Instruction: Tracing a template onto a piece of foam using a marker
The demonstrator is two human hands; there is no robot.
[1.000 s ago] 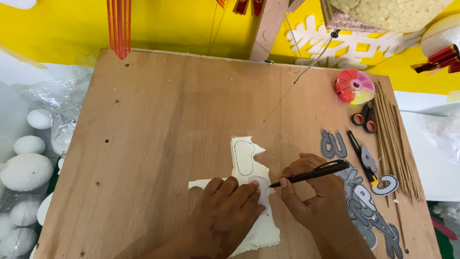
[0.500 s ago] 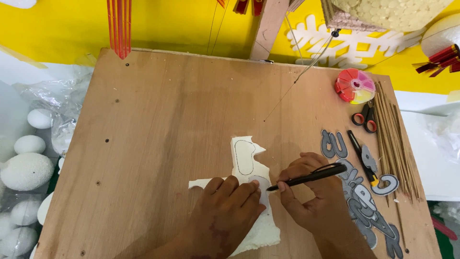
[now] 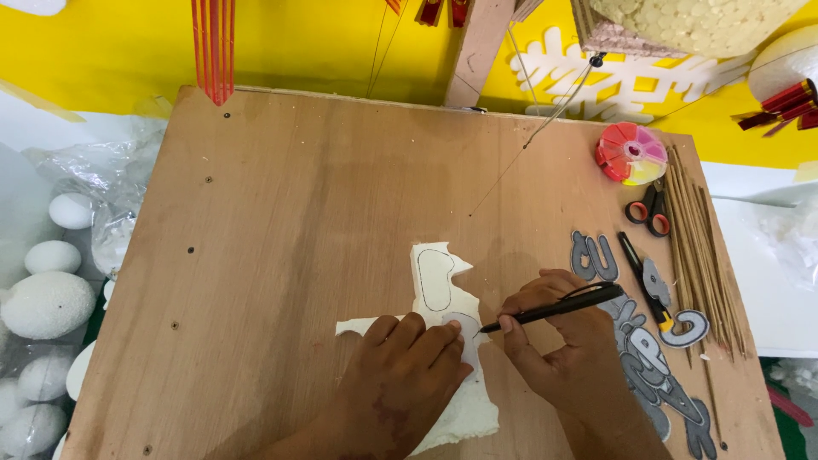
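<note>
- While the left hand [image 3: 409, 375] lies flat on the white foam sheet [image 3: 443, 294], its fingers are pressed together and laid over a small grey template, pinning both to the plywood board [image 3: 290, 213].
- Just right of the foam sheet, the right hand [image 3: 558, 341] pinches a black pen [image 3: 554, 308] between thumb and forefinger, the other fingers curled under; the tip touches the sheet's right edge beside the left fingertips.
- On the sheet's upper part, clear of both hands, a shape with rounded corners is already outlined in dark line.
- Right of the sheet, near the right wrist, grey cut-out letters [image 3: 656, 375] lie in a loose column.
- Farther right of the sheet, a bundle of thin wooden sticks [image 3: 699, 247] lies along the board's edge, with red-handled scissors [image 3: 649, 211] touching it.
- Up and to the right of the sheet sits a round multicoloured compartment box [image 3: 631, 153].
- Well to the left of the sheet, off the board, white foam eggs [image 3: 47, 302] rest among clear plastic.
</note>
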